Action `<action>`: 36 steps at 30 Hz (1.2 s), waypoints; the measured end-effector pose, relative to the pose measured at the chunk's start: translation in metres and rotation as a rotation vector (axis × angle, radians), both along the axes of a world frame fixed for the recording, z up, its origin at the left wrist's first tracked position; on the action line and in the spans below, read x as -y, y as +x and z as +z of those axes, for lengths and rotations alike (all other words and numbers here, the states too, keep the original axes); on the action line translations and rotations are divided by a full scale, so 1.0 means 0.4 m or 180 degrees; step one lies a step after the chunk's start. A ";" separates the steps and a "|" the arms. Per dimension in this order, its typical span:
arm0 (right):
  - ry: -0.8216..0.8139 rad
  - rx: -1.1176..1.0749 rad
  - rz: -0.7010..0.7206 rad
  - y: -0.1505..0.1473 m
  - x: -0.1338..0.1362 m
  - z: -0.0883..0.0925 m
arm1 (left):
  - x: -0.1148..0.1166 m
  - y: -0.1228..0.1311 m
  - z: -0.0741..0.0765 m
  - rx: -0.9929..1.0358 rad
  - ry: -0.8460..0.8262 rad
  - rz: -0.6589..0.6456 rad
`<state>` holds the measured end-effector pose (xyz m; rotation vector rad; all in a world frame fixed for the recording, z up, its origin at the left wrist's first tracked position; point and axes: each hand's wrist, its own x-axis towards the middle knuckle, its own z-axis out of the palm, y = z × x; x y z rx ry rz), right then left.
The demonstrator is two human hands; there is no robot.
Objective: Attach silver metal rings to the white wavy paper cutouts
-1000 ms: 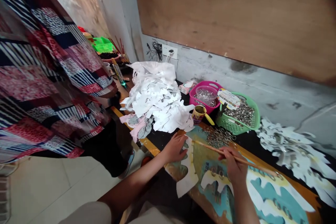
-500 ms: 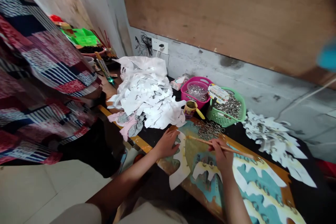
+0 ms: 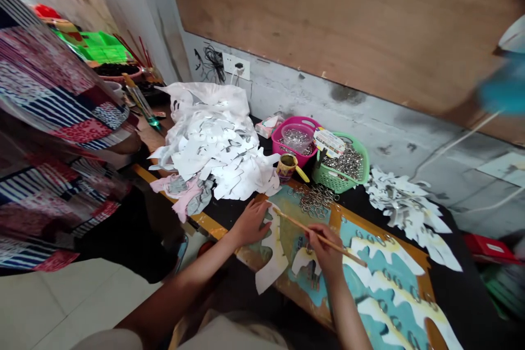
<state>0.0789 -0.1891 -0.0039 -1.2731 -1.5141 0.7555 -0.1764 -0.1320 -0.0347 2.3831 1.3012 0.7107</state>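
Note:
My left hand (image 3: 251,222) lies flat, fingers spread, pressing on a white paper cutout (image 3: 272,257) that hangs over the near edge of a painted board (image 3: 340,219). My right hand (image 3: 324,249) is closed round a thin wooden brush stick (image 3: 315,234), whose tip reaches the top of the cutout near my left fingers. More white cutouts with metal rings (image 3: 394,284) lie in a row on the board to the right.
A big heap of white cutouts (image 3: 213,147) sits at the back left. Behind the board stand a small yellow cup (image 3: 287,167), a pink basket (image 3: 296,139), a green basket of metal rings (image 3: 342,163) and loose rings (image 3: 315,199). A person in patterned cloth (image 3: 53,136) is at left.
The view has swung rightward, so everything sits further left in frame. My hands keep their hold; the brush tip has come closer to the cutout's top by my left fingers.

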 end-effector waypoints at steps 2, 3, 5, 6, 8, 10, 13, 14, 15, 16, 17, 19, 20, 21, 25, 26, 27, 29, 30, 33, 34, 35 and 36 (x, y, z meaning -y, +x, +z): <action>0.0173 0.0294 0.0095 -0.002 0.011 -0.005 | 0.000 0.000 0.002 0.0027 0.0000 -0.0011; 0.0281 0.0408 0.0144 -0.002 0.016 -0.007 | 0.000 0.000 0.002 0.0035 0.0000 -0.0012; 0.0425 0.0539 0.0199 -0.002 0.025 -0.008 | 0.000 0.000 0.003 0.0031 0.0001 -0.0002; 0.0446 0.0586 0.0224 -0.002 0.028 -0.010 | 0.000 0.000 0.003 0.0024 0.0001 0.0005; 0.0446 0.0667 0.0306 0.001 0.033 -0.013 | 0.000 0.000 0.002 0.0013 0.0002 0.0016; 0.0498 0.0765 0.0405 0.005 0.035 -0.016 | 0.000 0.000 0.001 0.0008 0.0003 0.0015; 0.0701 0.0815 0.0230 0.015 0.036 -0.012 | 0.000 0.000 -0.001 0.0005 0.0008 0.0034; 0.0731 0.0766 0.0101 0.018 0.037 -0.009 | 0.000 0.000 -0.002 0.0010 0.0010 0.0040; 0.0704 0.0671 -0.0011 0.021 0.037 -0.005 | -0.001 0.000 -0.003 0.0019 0.0014 0.0048; 0.0614 0.0544 -0.0069 0.022 0.037 0.000 | -0.001 0.000 -0.005 0.0030 0.0019 0.0052; 0.0472 0.0418 -0.0049 0.022 0.036 0.005 | -0.001 0.000 -0.006 0.0038 0.0022 0.0051; 0.0150 0.0224 0.0060 0.019 0.034 0.013 | -0.002 0.000 -0.007 0.0044 0.0028 0.0044; 0.0035 0.0164 0.0051 0.016 0.032 0.016 | -0.003 0.000 -0.007 0.0041 0.0027 0.0041; -0.0036 0.0132 -0.0018 0.012 0.029 0.018 | -0.003 -0.001 -0.007 0.0037 0.0024 0.0036; -0.0094 0.0082 -0.0333 -0.007 0.018 0.027 | -0.002 0.000 -0.004 0.0036 0.0009 0.0036; -0.0112 0.0120 -0.0293 -0.011 0.015 0.030 | -0.002 0.000 -0.003 0.0035 0.0011 0.0038; -0.0122 0.0178 -0.0254 -0.015 0.012 0.033 | -0.002 0.001 -0.003 0.0032 0.0012 0.0037; -0.0094 0.0305 -0.0279 -0.021 0.007 0.039 | -0.001 0.001 -0.003 0.0024 0.0008 0.0037; -0.0064 0.0335 -0.0327 -0.022 0.005 0.042 | -0.001 0.001 -0.002 0.0018 0.0003 0.0035; -0.0054 0.0300 -0.0310 -0.021 0.003 0.047 | -0.001 0.002 -0.001 0.0004 0.0005 0.0034; -0.0062 0.0318 -0.0269 -0.020 0.003 0.047 | -0.001 0.002 0.000 -0.0003 0.0005 0.0034; -0.0059 0.0358 -0.0264 -0.018 0.005 0.048 | -0.001 0.002 0.001 -0.0011 0.0002 0.0034; -0.0037 0.0402 -0.0311 -0.016 0.007 0.048 | -0.001 0.002 0.001 -0.0017 -0.0003 0.0035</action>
